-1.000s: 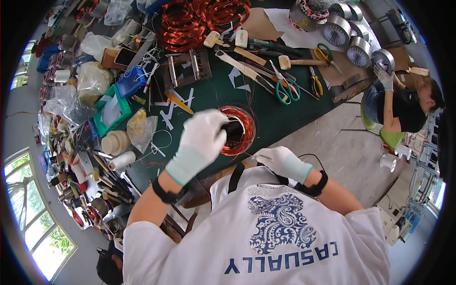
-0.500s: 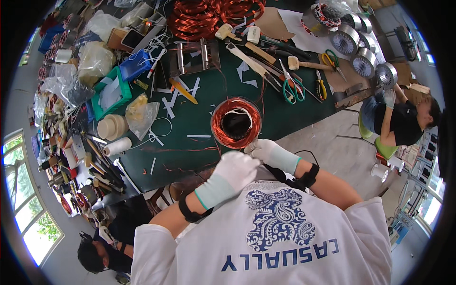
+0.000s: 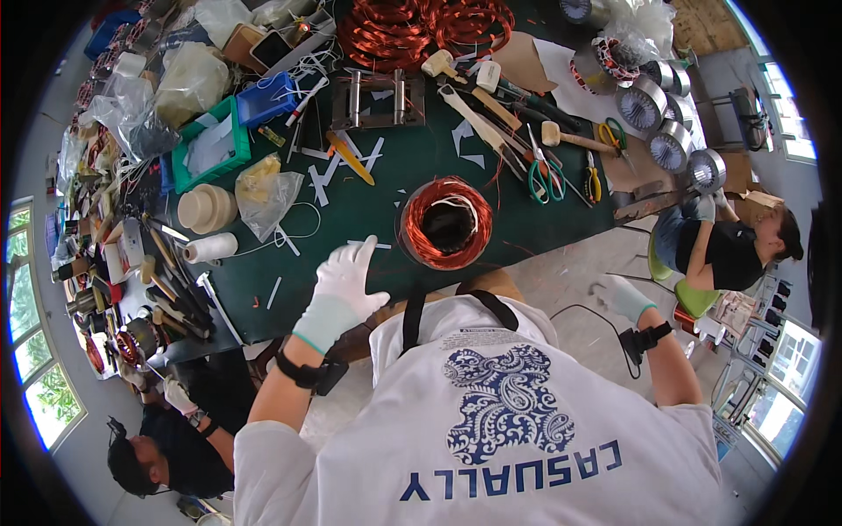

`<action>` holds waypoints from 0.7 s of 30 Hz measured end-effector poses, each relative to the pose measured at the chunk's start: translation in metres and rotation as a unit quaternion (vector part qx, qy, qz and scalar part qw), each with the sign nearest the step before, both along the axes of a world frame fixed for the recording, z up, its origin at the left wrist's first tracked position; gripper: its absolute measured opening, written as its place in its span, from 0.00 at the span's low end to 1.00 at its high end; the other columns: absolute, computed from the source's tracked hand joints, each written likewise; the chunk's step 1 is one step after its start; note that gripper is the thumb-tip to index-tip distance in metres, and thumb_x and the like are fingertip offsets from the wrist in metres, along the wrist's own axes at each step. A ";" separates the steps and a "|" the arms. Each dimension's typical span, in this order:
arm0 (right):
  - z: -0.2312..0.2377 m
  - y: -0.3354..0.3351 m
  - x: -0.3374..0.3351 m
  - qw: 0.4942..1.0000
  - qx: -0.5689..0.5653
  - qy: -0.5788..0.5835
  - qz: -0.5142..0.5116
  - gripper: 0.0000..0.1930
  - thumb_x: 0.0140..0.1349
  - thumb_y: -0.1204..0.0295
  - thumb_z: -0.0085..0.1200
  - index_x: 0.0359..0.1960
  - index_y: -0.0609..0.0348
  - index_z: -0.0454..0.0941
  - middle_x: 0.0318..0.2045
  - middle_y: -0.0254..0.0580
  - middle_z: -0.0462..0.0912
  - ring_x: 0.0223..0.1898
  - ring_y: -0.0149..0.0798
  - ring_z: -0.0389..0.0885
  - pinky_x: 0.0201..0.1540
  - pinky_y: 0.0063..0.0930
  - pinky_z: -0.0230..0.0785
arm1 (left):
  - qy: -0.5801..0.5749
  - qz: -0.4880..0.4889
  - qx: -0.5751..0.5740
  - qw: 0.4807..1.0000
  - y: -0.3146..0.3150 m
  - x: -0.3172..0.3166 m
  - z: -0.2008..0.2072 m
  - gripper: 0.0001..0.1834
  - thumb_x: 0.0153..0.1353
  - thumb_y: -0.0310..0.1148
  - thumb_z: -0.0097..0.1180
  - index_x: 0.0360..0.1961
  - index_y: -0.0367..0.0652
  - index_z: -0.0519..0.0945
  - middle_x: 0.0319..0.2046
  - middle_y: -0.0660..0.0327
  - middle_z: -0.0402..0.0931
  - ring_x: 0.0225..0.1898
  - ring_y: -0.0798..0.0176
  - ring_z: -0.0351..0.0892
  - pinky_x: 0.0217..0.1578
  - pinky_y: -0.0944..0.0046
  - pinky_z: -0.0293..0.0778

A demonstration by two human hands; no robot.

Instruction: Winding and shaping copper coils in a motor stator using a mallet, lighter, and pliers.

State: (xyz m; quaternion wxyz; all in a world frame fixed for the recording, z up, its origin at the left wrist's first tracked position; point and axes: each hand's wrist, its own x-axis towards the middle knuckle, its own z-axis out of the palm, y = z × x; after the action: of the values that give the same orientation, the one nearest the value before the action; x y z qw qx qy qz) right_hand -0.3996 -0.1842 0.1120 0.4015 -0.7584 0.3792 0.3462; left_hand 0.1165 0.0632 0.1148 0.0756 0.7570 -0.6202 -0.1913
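Note:
A round motor stator (image 3: 478,235) with red copper windings and a white cord round its inner edge lies near the front edge of the green table; neither hand touches it. Left of it, my gloved left hand (image 3: 344,285) is at the table's edge, thumb and fingers spread, holding nothing. A thin white strip (image 3: 368,245) lies by its fingertips. My right hand (image 3: 624,298), also in a white glove, is off to the right over the floor beyond the table's edge. Its fingers are apart and nothing shows in them.
Scissors (image 3: 545,171), a mallet (image 3: 579,138) and pliers (image 3: 594,180) lie right of the stator. Copper coils (image 3: 381,39) sit at the back, a green tray (image 3: 210,149) and a thread spool (image 3: 210,248) at left. Co-workers sit at right (image 3: 732,241) and lower left (image 3: 189,447).
Both hands were together at the stator's near edge and have parted. My left hand has moved left and spread its fingers; my right has swung right, off the table.

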 end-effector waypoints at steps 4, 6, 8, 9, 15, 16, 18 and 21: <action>-0.021 -0.011 -0.035 0.914 -0.235 -0.251 -0.215 0.15 0.61 0.77 0.58 0.50 0.61 0.81 0.47 0.50 0.83 0.47 0.50 0.83 0.48 0.37 0.77 | 0.287 -0.006 -0.127 0.950 -0.041 -0.011 0.061 0.24 0.63 0.30 0.63 0.61 0.39 0.78 0.58 0.52 0.80 0.62 0.49 0.76 0.64 0.54 0.71; 0.036 -0.001 0.114 0.892 -0.181 -0.274 -0.309 0.15 0.70 0.67 0.58 0.52 0.63 0.83 0.45 0.54 0.85 0.47 0.53 0.85 0.51 0.40 0.77 | 0.421 0.057 -0.050 0.904 -0.064 -0.044 0.056 0.15 0.66 0.29 0.59 0.52 0.36 0.83 0.48 0.52 0.84 0.46 0.50 0.85 0.53 0.55 0.78; 0.059 0.010 0.177 0.946 -0.105 -0.223 -0.212 0.22 0.72 0.57 0.54 0.53 0.65 0.83 0.50 0.57 0.86 0.51 0.56 0.85 0.55 0.42 0.77 | 0.206 -0.005 -0.153 0.967 -0.083 -0.081 0.015 0.18 0.67 0.39 0.60 0.49 0.36 0.83 0.41 0.50 0.85 0.40 0.48 0.85 0.48 0.49 0.78; 0.053 0.019 0.201 0.975 -0.108 -0.134 -0.139 0.24 0.70 0.55 0.55 0.55 0.64 0.83 0.53 0.58 0.86 0.55 0.57 0.84 0.57 0.42 0.77 | 0.140 -0.014 -0.113 0.984 -0.094 -0.097 0.002 0.19 0.66 0.43 0.61 0.49 0.37 0.82 0.40 0.49 0.84 0.41 0.47 0.85 0.49 0.47 0.77; -0.028 0.045 0.200 0.985 0.091 -0.149 0.004 0.22 0.65 0.65 0.59 0.60 0.57 0.82 0.51 0.54 0.87 0.48 0.54 0.88 0.53 0.42 0.79 | 0.067 0.110 -0.065 0.989 -0.106 -0.140 -0.032 0.25 0.62 0.49 0.64 0.52 0.43 0.79 0.41 0.52 0.83 0.47 0.46 0.82 0.54 0.46 0.73; -0.041 0.038 0.186 0.982 0.078 -0.173 0.015 0.21 0.65 0.66 0.58 0.59 0.55 0.83 0.50 0.53 0.87 0.47 0.54 0.88 0.53 0.42 0.80 | 0.043 0.121 -0.066 0.989 -0.105 -0.145 -0.031 0.24 0.61 0.49 0.64 0.51 0.44 0.79 0.42 0.53 0.83 0.48 0.46 0.82 0.53 0.45 0.73; -0.044 0.012 0.165 0.982 -0.034 -0.152 0.107 0.17 0.67 0.67 0.55 0.56 0.49 0.84 0.48 0.50 0.88 0.47 0.52 0.88 0.52 0.44 0.79 | 0.045 0.153 -0.095 0.983 -0.101 -0.149 -0.032 0.23 0.59 0.47 0.66 0.49 0.43 0.80 0.41 0.53 0.83 0.46 0.46 0.82 0.52 0.45 0.74; -0.048 -0.039 0.119 0.983 -0.116 -0.127 0.068 0.17 0.69 0.69 0.49 0.56 0.47 0.84 0.46 0.54 0.88 0.47 0.57 0.87 0.51 0.48 0.79 | 0.077 0.204 -0.132 0.967 -0.100 -0.148 -0.029 0.19 0.56 0.42 0.69 0.44 0.42 0.81 0.37 0.54 0.83 0.43 0.46 0.82 0.49 0.47 0.75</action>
State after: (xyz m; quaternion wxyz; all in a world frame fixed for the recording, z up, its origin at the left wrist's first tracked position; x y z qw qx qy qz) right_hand -0.2810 -0.2229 0.0637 0.3311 -0.8618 0.3102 0.2268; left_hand -0.0315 -0.0365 0.0858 0.2596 0.8336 -0.4650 -0.1463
